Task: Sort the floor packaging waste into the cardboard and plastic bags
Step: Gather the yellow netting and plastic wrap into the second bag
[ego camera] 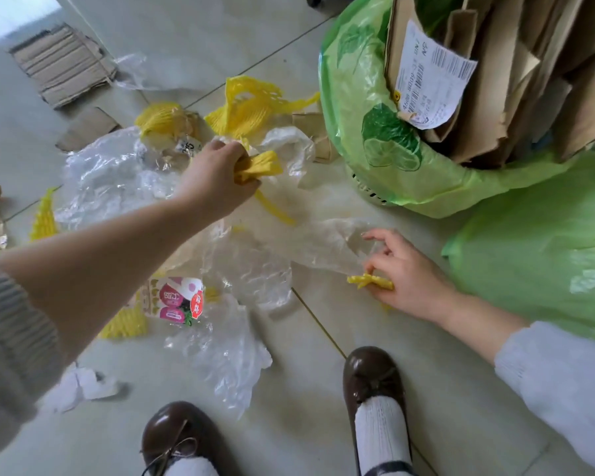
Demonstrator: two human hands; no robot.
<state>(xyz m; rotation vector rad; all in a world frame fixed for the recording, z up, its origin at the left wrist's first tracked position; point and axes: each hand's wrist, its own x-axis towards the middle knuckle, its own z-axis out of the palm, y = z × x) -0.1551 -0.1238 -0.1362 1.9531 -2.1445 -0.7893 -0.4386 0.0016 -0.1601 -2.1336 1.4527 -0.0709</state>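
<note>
My left hand (217, 176) is shut on a yellow foam net piece (260, 168) above the pile of clear plastic film (117, 180) in the middle of the floor. My right hand (406, 273) is low at the right, pinching a small yellow foam scrap (361, 280) together with the edge of a clear plastic sheet (323, 247). A green bag full of cardboard (368, 108) stands at the upper right. A second green bag (543, 245) lies just right of my right hand. More yellow netting (251, 101) lies beyond my left hand.
Flattened cardboard (62, 63) lies at the far left, a smaller piece (90, 127) nearer. A printed wrapper (179, 298) and yellow net (124, 321) sit under my left forearm. White paper scrap (79, 386) lies lower left. My brown shoes (375, 379) stand at the bottom.
</note>
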